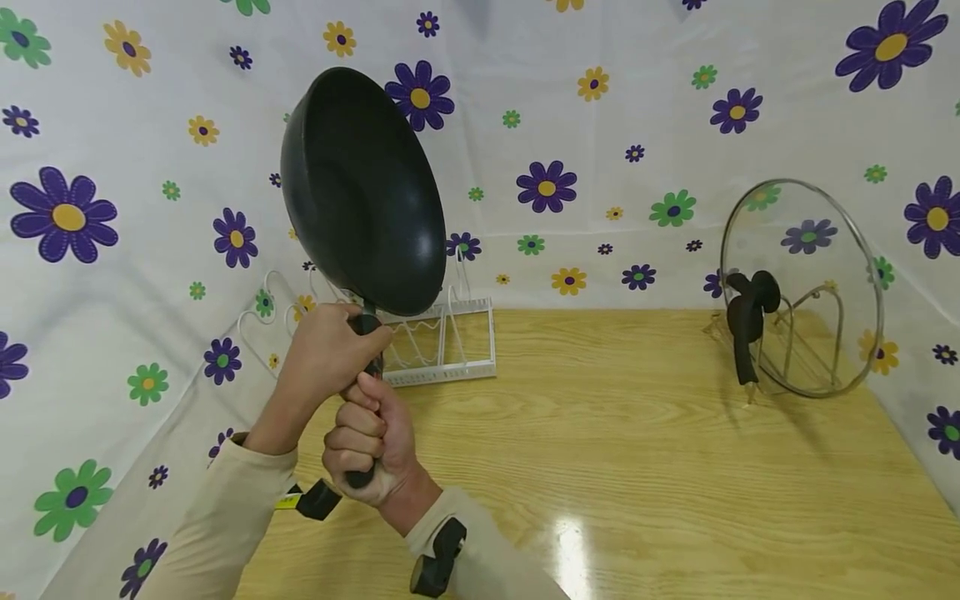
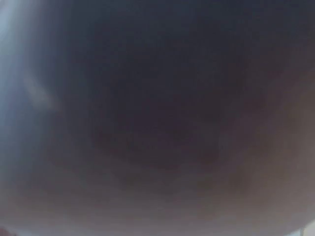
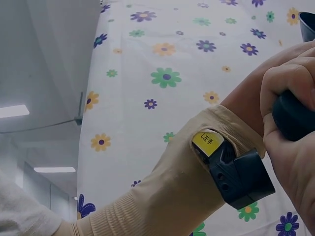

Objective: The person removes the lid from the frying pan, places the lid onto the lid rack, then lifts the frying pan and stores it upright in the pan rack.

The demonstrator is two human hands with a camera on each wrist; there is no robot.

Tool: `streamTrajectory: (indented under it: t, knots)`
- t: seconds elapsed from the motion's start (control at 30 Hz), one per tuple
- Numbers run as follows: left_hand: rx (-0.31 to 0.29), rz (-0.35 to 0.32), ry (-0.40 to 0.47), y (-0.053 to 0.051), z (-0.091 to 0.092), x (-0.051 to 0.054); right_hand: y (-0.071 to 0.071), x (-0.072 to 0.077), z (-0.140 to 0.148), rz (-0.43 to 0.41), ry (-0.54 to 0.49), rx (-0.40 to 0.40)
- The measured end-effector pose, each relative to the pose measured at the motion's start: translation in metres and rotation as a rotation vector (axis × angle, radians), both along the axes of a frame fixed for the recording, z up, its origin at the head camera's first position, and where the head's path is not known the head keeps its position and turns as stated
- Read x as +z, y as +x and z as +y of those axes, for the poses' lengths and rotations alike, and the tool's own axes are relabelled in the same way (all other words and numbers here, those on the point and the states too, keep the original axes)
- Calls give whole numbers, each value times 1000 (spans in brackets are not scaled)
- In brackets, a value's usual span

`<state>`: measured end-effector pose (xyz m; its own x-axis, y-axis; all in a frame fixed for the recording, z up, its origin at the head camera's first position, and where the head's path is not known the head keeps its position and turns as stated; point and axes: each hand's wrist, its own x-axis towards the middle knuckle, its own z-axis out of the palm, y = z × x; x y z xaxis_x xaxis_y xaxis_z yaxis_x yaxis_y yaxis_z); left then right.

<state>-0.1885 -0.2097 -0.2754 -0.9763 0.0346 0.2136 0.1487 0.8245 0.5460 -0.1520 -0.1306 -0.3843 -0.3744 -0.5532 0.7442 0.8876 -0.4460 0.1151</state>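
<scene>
A black wok (image 1: 367,192) is held up, tilted, its dark inside facing the head camera. My left hand (image 1: 322,350) grips the upper part of its handle, just below the pan. Lower down, my right hand (image 1: 375,446) wraps its fingers round the same handle (image 1: 360,478), whose end shows below the fist. In the right wrist view the right hand (image 3: 290,78) encloses the dark handle end (image 3: 294,117), and a bit of the wok (image 3: 307,25) shows at the edge. The left wrist view is a dark blur in which no fingers can be made out.
Behind the hands, a white wire rack (image 1: 472,367) stands on the wooden table (image 1: 637,467). At the right, a glass lid (image 1: 817,275) with a black knob leans upright in a metal stand (image 1: 787,342). Flowered cloth (image 1: 510,200) hangs at the back and sides.
</scene>
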Motion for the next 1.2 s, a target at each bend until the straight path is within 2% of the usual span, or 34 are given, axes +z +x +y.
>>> streamTrajectory:
  t: [0.2,0.4,0.57,0.73,0.83,1.03,1.2]
  knots:
    - [0,-6,43,-3,-1,-3,-1,0,-1,-33,-25,6]
    - [-8,11,49,-4,1,-8,-1,-4,-3,-52,-55,18]
    - [10,19,25,-5,4,-12,-1,-7,-3,-71,-78,31]
    - [11,50,-40,-9,8,-13,-2,-8,-3,-120,-114,55]
    - [9,38,-57,-11,11,-13,-2,-8,-2,-145,-139,71]
    - [-4,-30,-54,-14,13,-11,-4,-8,1,-154,-173,80]
    - [-33,-41,-52,-18,13,-11,-6,-9,2,-145,-193,77]
